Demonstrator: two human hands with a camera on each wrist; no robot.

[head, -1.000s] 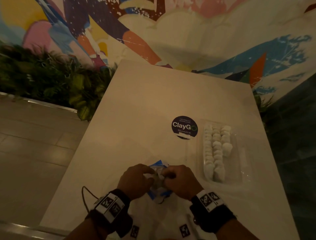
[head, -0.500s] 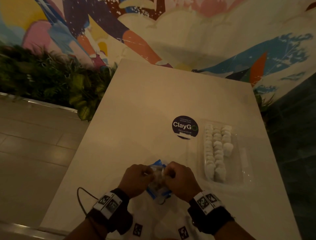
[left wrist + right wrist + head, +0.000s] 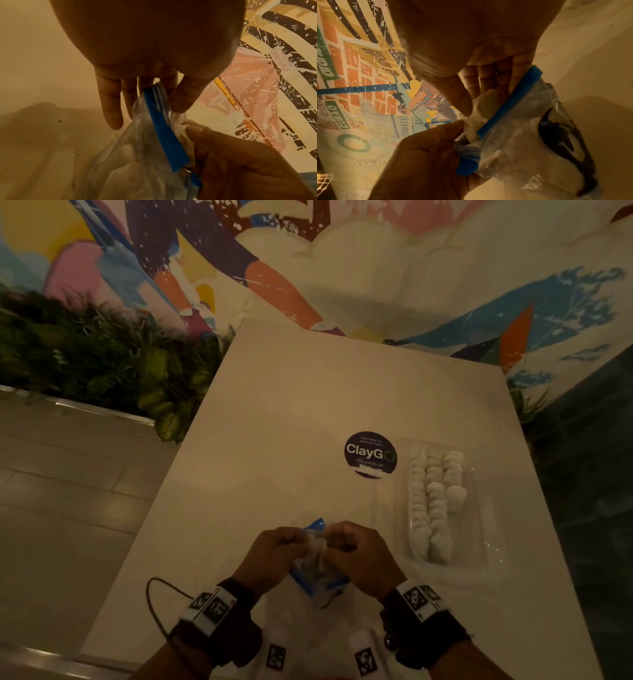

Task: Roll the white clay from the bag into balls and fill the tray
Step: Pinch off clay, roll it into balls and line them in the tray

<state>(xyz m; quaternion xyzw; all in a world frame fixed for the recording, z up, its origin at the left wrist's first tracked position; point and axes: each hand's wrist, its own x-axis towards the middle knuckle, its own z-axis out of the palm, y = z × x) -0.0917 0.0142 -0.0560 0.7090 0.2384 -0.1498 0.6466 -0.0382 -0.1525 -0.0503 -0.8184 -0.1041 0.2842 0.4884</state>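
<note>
A clear zip bag [image 3: 317,571] with a blue strip is held over the near middle of the white table [image 3: 308,405]. My left hand [image 3: 294,542] pinches the bag's blue top edge [image 3: 159,121]. My right hand [image 3: 337,542] pinches a lump of white clay [image 3: 486,100] that sticks out of the bag's mouth, between thumb and fingers. In the right wrist view my left hand [image 3: 428,155] grips the strip's lower end. To the right lies a clear tray [image 3: 486,508] holding three rows of white clay balls [image 3: 431,501], the right row short.
A round dark ClayGo sticker [image 3: 370,454] sits on the table just left of the tray. A dark cable [image 3: 154,594] loops off the table's near left edge. Green plants [image 3: 102,364] line the left side and a painted wall stands behind.
Both hands stay at the bag's mouth and have shifted only slightly. The bag is still held up between them.
</note>
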